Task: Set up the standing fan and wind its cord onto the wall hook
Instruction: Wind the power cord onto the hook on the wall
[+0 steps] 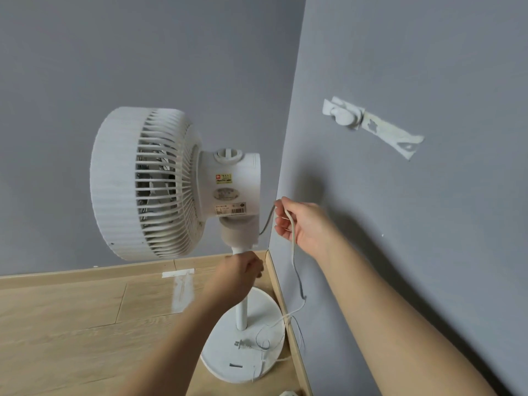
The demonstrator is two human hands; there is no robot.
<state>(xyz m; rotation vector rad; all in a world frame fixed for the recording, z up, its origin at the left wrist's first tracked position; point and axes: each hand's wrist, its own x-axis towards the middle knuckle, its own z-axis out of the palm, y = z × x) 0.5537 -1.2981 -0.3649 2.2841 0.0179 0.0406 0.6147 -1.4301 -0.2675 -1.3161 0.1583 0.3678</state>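
A white standing fan [148,184] stands upright in the room corner on its round base [228,358]. My left hand [243,270] grips the fan's pole just under the motor housing. To the right of the housing, my right hand [300,224] pinches the white cord [294,261]. The cord hangs down from that hand in loose loops to the base, where the plug [243,344] lies. A white wall hook [344,114] is stuck to the right wall, above and to the right of my right hand.
Grey walls meet in a corner directly behind the fan. A torn strip of tape [394,135] trails from the hook. Wooden floor [71,324] with a skirting board runs along both walls. A white tape mark [180,290] is on the floor left of the pole.
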